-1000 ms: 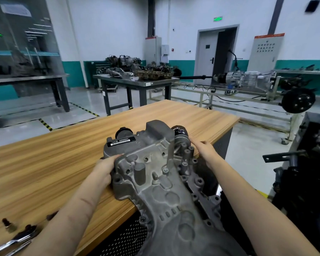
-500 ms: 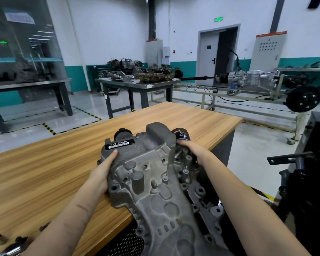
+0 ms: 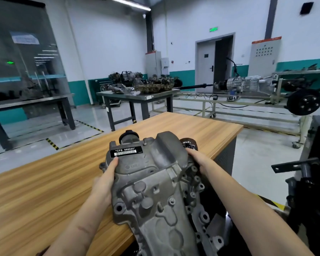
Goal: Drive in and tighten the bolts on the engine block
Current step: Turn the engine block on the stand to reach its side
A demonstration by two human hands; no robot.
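Observation:
A grey cast-metal engine block [image 3: 155, 191] with a black barcode label fills the lower middle of the head view, its near end hanging past the front edge of the wooden table [image 3: 44, 182]. My left hand [image 3: 104, 179] grips its left side, thumb up near the label. My right hand [image 3: 199, 161] holds the right side, fingers curled around the casting beside a black oil filter [image 3: 189, 144]. Several bolt holes line the right flange. No loose bolts or tools show in this frame.
The table's right corner [image 3: 236, 128] lies just beyond the block. A dark engine stand [image 3: 307, 172] is close on the right. Further back stand a metal bench with engine parts [image 3: 139, 93] and a drivetrain rig [image 3: 248, 84].
The block has been lifted and tilted up toward me; my left hand slid higher along its left side. The bolt and wrench at the table's lower left have left the view.

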